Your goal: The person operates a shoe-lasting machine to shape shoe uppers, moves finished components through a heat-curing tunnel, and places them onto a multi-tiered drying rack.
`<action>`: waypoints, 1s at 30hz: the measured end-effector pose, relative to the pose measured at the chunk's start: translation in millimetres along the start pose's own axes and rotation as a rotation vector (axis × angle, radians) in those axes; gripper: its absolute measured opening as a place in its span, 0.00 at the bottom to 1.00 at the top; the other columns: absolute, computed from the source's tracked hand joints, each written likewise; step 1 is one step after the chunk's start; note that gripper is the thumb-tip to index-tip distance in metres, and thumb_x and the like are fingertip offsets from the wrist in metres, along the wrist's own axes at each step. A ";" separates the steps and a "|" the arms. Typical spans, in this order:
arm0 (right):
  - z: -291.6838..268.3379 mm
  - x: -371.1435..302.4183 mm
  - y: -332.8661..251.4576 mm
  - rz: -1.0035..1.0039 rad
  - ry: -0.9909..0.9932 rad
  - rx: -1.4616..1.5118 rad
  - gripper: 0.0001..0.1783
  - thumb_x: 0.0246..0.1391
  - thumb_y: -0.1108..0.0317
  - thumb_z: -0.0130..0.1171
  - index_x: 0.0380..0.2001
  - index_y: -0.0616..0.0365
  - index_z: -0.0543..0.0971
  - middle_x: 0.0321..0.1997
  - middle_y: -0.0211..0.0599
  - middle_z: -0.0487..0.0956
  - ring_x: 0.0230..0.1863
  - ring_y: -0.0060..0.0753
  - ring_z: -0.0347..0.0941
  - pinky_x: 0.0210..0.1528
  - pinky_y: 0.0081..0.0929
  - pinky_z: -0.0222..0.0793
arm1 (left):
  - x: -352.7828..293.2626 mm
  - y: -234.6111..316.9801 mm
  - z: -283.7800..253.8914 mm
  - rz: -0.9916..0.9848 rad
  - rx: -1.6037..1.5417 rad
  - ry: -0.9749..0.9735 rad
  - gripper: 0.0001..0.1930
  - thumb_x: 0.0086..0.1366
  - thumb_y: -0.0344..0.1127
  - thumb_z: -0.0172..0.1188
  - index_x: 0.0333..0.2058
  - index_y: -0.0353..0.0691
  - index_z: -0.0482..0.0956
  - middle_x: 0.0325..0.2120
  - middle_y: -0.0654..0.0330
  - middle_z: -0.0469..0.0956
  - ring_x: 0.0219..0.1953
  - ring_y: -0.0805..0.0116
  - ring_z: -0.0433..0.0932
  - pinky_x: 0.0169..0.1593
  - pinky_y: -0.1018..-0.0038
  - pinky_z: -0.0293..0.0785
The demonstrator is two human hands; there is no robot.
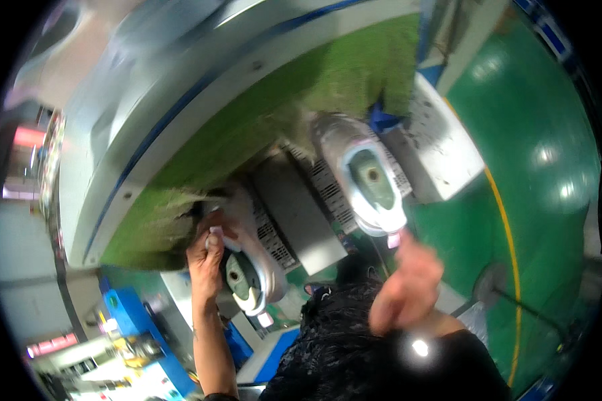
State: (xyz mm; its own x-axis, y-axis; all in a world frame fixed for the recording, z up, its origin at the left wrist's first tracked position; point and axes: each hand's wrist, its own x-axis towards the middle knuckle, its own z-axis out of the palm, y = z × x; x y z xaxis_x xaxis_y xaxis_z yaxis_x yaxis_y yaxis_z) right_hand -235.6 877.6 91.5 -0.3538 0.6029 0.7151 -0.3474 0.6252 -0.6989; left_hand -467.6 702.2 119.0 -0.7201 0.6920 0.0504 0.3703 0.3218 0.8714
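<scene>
Two pale shoes stand side by side with their toes toward a green fringed curtain [281, 100], each with a green last inside. My left hand [206, 257] is closed at the near side of the left shoe [266, 257], just ahead of its green last [246, 282]. A small pinkish piece shows by the thumb; I cannot make out whether it belongs to the shoe. My right hand [408, 287] is smeared by motion behind the heel of the right shoe [338, 144]. Its fingertips are close to a pink heel tab [394, 239]; contact is unclear. The right last [371, 177] has a round hole.
A grey curved machine housing [147, 167] with a blue stripe carries the curtain. Between the shoes is a grey metal block [297, 214]; perforated plates [334, 197] lie alongside. A white box-like part [441, 144] stands right. A round-based stand [491, 284] is on the green floor.
</scene>
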 end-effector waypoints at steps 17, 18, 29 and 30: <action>138.7 -219.5 -236.1 0.198 -1.987 1.038 0.07 0.48 0.78 0.56 0.33 0.65 0.79 0.32 0.40 0.80 0.32 0.25 0.76 0.39 0.21 0.72 | -451.7 24.9 117.5 -0.611 -0.065 1.220 0.15 0.62 0.37 0.54 0.45 0.33 0.73 0.43 0.48 0.76 0.46 0.53 0.76 0.50 0.64 0.72; 145.1 -243.1 -227.3 0.155 -2.092 0.806 0.06 0.51 0.77 0.55 0.33 0.65 0.79 0.31 0.39 0.80 0.33 0.22 0.76 0.38 0.21 0.72 | -461.3 25.1 124.2 -0.695 -0.023 1.296 0.17 0.63 0.38 0.54 0.47 0.33 0.72 0.46 0.46 0.75 0.48 0.49 0.74 0.51 0.63 0.71; 66.2 -484.9 -354.1 -1.213 -2.836 0.720 0.23 0.51 0.63 0.62 0.47 0.66 0.73 0.41 0.44 0.79 0.46 0.33 0.76 0.49 0.29 0.71 | -679.9 6.8 449.5 -2.028 0.477 2.769 0.18 0.63 0.37 0.54 0.46 0.31 0.70 0.47 0.45 0.71 0.50 0.46 0.69 0.55 0.58 0.64; 32.5 -509.8 -401.9 -1.388 -2.796 0.790 0.26 0.50 0.61 0.63 0.48 0.66 0.73 0.42 0.45 0.79 0.48 0.35 0.76 0.50 0.31 0.70 | -685.4 -1.1 475.9 -2.295 0.525 2.638 0.19 0.63 0.37 0.53 0.48 0.30 0.69 0.51 0.45 0.69 0.53 0.47 0.67 0.57 0.57 0.61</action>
State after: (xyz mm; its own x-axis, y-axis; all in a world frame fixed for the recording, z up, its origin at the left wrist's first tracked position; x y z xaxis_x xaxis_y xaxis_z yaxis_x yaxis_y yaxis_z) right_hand 56.2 303.0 7.4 0.6888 -0.6348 -0.3501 -0.6466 -0.3197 -0.6926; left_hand 304.7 535.0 -148.8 0.8649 -0.3952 0.3093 -0.4994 -0.6164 0.6088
